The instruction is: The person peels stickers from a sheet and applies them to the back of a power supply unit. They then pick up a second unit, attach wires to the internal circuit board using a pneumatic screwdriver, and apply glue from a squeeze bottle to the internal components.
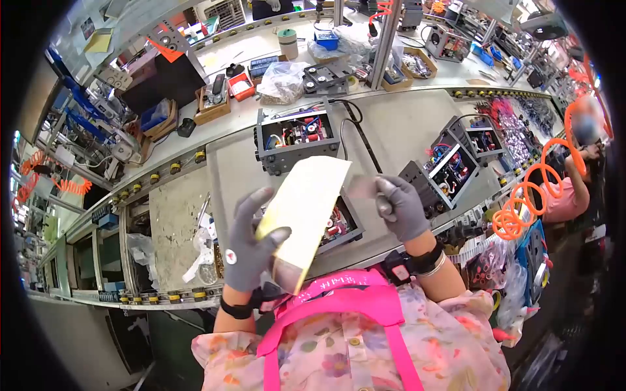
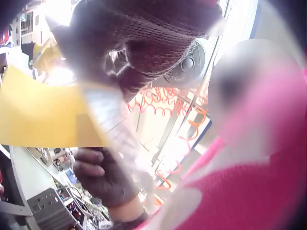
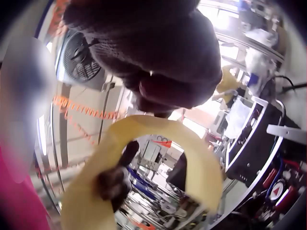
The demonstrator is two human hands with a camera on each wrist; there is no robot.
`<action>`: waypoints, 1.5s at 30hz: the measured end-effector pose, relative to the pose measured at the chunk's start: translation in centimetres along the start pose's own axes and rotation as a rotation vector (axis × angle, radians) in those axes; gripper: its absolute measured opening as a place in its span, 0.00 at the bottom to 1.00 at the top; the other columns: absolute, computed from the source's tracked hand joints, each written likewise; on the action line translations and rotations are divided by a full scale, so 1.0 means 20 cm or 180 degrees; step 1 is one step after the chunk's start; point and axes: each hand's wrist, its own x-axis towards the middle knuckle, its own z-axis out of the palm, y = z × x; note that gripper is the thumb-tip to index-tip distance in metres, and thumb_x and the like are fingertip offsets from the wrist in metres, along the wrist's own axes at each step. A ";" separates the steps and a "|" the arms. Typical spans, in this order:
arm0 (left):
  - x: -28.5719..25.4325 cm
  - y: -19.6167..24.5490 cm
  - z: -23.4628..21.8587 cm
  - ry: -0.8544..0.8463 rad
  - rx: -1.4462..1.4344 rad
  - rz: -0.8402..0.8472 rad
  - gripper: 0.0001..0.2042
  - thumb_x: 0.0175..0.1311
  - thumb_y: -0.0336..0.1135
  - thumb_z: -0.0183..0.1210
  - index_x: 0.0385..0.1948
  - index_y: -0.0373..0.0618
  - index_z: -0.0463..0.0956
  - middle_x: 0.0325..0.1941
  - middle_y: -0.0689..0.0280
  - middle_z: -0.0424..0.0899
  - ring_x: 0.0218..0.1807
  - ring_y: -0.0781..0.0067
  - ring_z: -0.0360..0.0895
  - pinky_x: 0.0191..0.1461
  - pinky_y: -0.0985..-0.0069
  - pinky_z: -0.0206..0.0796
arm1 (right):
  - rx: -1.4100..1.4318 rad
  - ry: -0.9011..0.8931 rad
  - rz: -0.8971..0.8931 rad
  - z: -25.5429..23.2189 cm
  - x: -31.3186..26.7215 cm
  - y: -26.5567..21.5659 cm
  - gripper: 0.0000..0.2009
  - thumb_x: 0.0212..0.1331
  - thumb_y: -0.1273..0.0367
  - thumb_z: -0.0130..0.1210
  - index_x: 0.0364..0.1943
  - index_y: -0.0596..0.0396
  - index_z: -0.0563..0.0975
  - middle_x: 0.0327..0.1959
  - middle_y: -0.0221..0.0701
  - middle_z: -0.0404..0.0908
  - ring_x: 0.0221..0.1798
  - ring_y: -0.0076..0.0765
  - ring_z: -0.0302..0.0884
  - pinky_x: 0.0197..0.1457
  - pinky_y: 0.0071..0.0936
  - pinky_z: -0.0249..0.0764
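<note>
My left hand, in a grey glove, grips a pale yellow sheet between thumb and fingers. The sheet looks like sticker backing paper, glossy white on its upper face. In the right wrist view the yellow sheet bends into an arch. Thumb and forefinger of my gloved right hand pinch a small, thin, see-through brownish piece beside the sheet's right edge. Beneath the sheet, an open metal-cased device with wiring is partly hidden. Another such device stands just beyond the sheet.
More open devices stand to the right on the line. Orange coiled air hoses hang at the right. Behind the line, a shelf holds a red bin, a plastic bag of parts and cardboard boxes. Another person is at far right.
</note>
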 end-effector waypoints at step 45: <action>0.22 -0.60 0.70 -0.1561 0.0400 -0.3255 0.17 0.58 0.46 0.57 0.35 0.38 0.72 0.21 0.64 0.78 0.27 0.77 0.71 0.38 0.80 0.61 | -0.0162 0.0374 -0.0328 -0.44 0.11 0.21 0.09 0.57 0.72 0.58 0.40 0.62 0.76 0.31 0.30 0.80 0.30 0.18 0.76 0.33 0.16 0.74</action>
